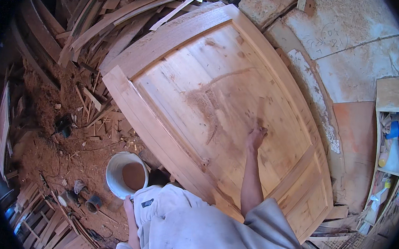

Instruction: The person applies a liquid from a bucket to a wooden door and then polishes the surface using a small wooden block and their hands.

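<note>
A large pale wooden panel door (175, 146) lies flat before me, its frame raised around the inner boards. Over those boards, my right hand (256, 134) is closed, and a blurred brownish strip shows just beyond its fingers; what it grips I cannot make out. Brown dust or paste (205, 104) is smeared in a patch and a curved streak across the middle boards. At my left side is a white bucket (113, 176) with a brown substance inside. My left hand (129, 204) is closed at its near rim, the fingers partly hidden.
Offcuts and curved planks (109, 25) are heaped beyond the door on the left. Sawdust (45, 146) covers the floor there, with a small dark pot (94, 203). To the right lie dusty pale sheets (348, 47) and a wooden shelf box (393, 94) holding bottles.
</note>
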### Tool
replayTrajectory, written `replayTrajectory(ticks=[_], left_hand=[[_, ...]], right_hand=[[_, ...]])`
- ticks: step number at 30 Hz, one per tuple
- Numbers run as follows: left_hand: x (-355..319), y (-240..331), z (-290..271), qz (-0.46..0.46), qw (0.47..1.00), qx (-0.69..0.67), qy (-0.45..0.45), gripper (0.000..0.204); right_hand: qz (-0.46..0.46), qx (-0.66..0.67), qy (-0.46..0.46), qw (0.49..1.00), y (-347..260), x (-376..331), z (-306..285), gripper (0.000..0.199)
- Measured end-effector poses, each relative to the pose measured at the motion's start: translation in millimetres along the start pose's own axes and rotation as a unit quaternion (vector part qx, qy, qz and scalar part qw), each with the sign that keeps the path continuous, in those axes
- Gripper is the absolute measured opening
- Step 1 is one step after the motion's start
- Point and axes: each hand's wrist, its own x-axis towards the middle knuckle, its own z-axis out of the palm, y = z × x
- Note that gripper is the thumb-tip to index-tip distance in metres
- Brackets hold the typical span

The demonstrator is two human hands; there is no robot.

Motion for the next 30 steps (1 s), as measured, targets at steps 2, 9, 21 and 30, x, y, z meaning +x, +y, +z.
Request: replayTrajectory(ticks=[2, 9, 21, 30], left_hand=[[3, -8, 0, -0.007, 0.991, -0.128, 0.026, 0.031], [-4, 1, 5, -0.047, 0.984, -0.172, -0.019, 0.03], [-24, 16, 9, -0.046, 0.99, -0.13, -0.003, 0.034], [-34, 0, -10, -0.001, 0.997, 0.026, 0.072, 0.032]], right_hand=[[-0.025, 0.062, 0.002, 0.998, -16, -5, 9, 0.056], [-0.151, 0.074, -0.051, 0.984, -68, -58, 23, 0.058], [0.001, 0.009, -0.046, 0.999, -33, 117, 10, 0.055], [-0.188, 0.077, -0.075, 0.976, -103, 56, 38, 0.059]])
